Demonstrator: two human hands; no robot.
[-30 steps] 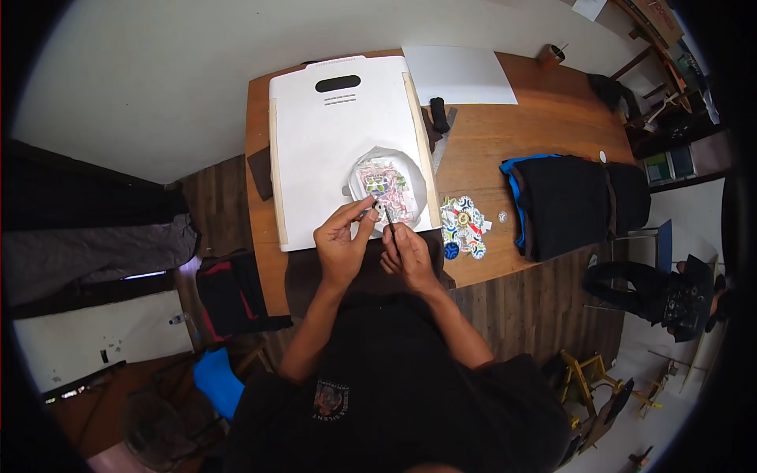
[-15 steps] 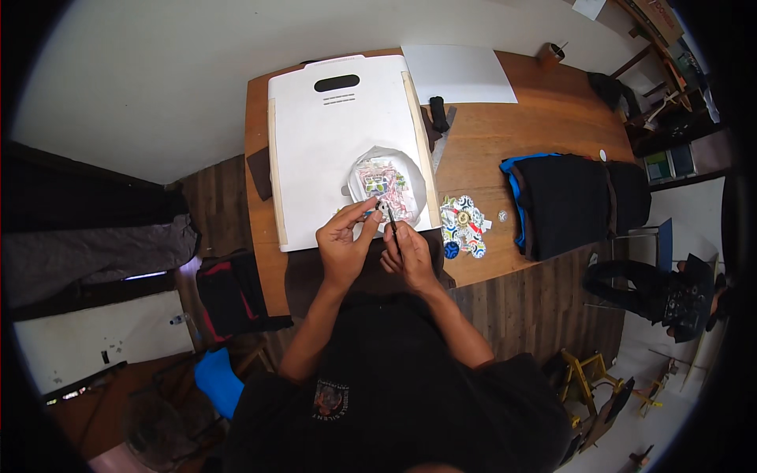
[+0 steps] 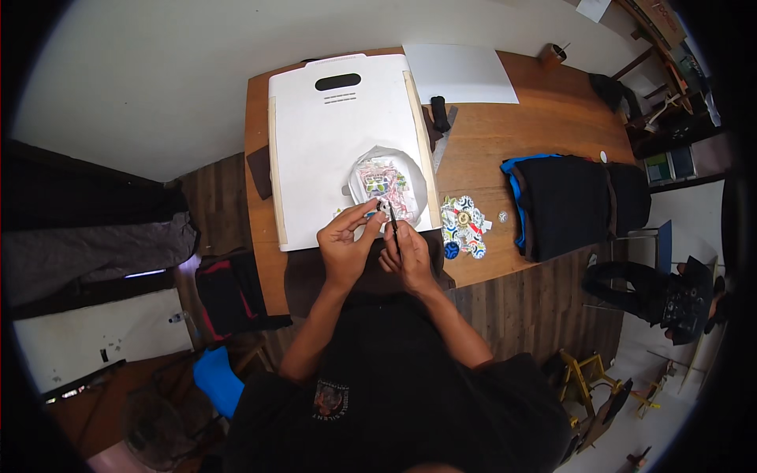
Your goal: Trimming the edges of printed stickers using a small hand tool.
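Over the near part of a white board (image 3: pixel 315 158), my left hand (image 3: pixel 343 246) pinches a small round cutout (image 3: pixel 383 206) in white, black and blue. My right hand (image 3: pixel 408 256) is closed round a slim dark cutting tool (image 3: pixel 393 221), its tip against or just beside the cutout. Whether it is a knife or small scissors I cannot tell. Just beyond my fingers lies a round pale tray (image 3: pixel 421 193) with printed paper scraps (image 3: pixel 378 175) in it. To the right, a pile of colourful round cutouts (image 3: pixel 464 227) rests on the wooden table (image 3: pixel 493 169).
A single round cutout (image 3: pixel 503 216) lies apart from the pile. Further right is a stack of folded dark and blue cloth (image 3: pixel 564 201). At the back are a white sheet (image 3: pixel 461 75), a metal ruler (image 3: pixel 445 138), a black rolled item (image 3: pixel 439 113) and a brown cup (image 3: pixel 552 55).
My hands stay almost in place. The cutout has turned a little between my left fingers, and the tool's tip has shifted slightly.
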